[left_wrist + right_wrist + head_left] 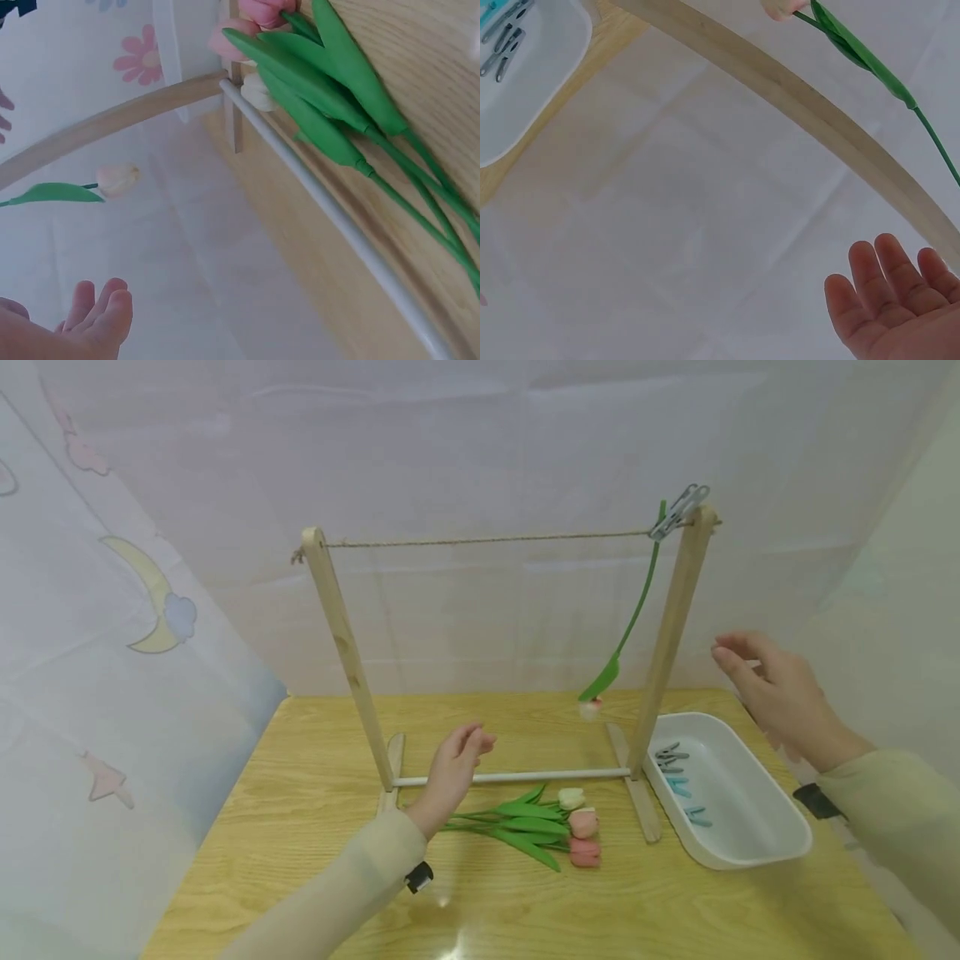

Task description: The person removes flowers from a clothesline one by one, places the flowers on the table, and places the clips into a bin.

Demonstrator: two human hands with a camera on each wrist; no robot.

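One tulip (637,602) hangs head down from a twine line (480,540), clipped by grey clothespins (678,512) near the right post. My right hand (780,693) is in the air to the right of that post, holding nothing, its fingers loosely bent. Above the table, my left hand (450,772) is also free, close to the white lower bar. Below and to its right lie several tulips (536,828) with pink and cream heads. The left wrist view shows their green leaves (330,90) beside the bar (322,199).
A wooden frame with a left post (347,652) and a right post (671,635) stands on the wooden table (300,877). Right of it sits a white tub (757,802) with grey and blue clothespins (686,789). A pale curtain (450,443) hangs behind.
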